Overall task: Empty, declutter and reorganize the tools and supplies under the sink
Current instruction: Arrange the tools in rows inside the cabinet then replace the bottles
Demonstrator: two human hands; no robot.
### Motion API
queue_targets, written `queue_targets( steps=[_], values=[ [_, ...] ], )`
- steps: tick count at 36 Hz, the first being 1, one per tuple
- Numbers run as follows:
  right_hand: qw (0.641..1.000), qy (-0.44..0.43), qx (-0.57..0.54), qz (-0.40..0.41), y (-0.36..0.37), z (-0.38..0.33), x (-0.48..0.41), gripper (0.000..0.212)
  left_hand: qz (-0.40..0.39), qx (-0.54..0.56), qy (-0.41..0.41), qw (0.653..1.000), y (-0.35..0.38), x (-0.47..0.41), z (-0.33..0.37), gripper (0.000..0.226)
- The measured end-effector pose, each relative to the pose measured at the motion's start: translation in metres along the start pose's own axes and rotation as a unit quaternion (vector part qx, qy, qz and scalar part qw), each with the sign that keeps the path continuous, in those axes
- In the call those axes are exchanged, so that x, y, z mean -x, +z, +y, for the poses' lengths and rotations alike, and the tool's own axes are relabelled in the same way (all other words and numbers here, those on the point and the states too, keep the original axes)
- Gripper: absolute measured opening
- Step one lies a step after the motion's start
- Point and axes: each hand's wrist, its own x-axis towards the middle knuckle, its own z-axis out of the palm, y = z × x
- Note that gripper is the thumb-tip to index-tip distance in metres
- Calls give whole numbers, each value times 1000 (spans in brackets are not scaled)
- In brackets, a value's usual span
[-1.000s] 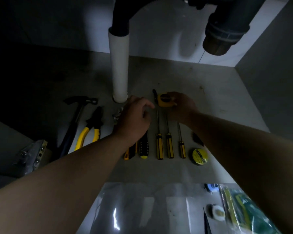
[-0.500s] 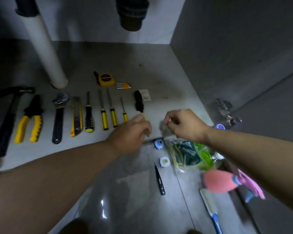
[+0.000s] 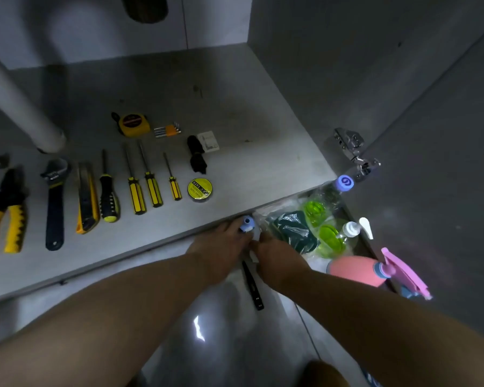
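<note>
Done: pliers (image 3: 6,213), wrench (image 3: 55,202), screwdrivers (image 3: 136,191) and tape measure (image 3: 133,124) rowed on the cabinet floor (image 3: 249,113). Outstanding, outside its edge: blue spool (image 3: 247,223), bagged sponges (image 3: 294,230), pink spray bottle (image 3: 355,270). Our left hand (image 3: 221,247) and right hand (image 3: 280,261) meet at the spool; we cannot tell either grip's state.

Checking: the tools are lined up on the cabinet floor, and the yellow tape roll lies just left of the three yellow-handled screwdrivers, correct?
Wrong side. The head view shows the yellow tape roll just right of the three yellow-handled screwdrivers, in the row on the cabinet floor.
</note>
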Motion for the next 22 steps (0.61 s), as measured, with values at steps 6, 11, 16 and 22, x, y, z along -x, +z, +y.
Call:
queue_targets(
  steps=[6,11,16,22],
  values=[
    [1000,10,6,12,13,0,-7,34,-18,-60,7,998,-4,-25,2,78],
    [998,17,-57,14,15,7,-5,30,-26,-104,15,994,-3,-41,3,62],
    [989,0,-144,39,14,13,3,28,-28,-67,9,997,-2,-42,3,48],
    [974,-29,-217,57,-5,27,10,22,-23,-65,-12,998,2,-27,5,37]
  ],
)
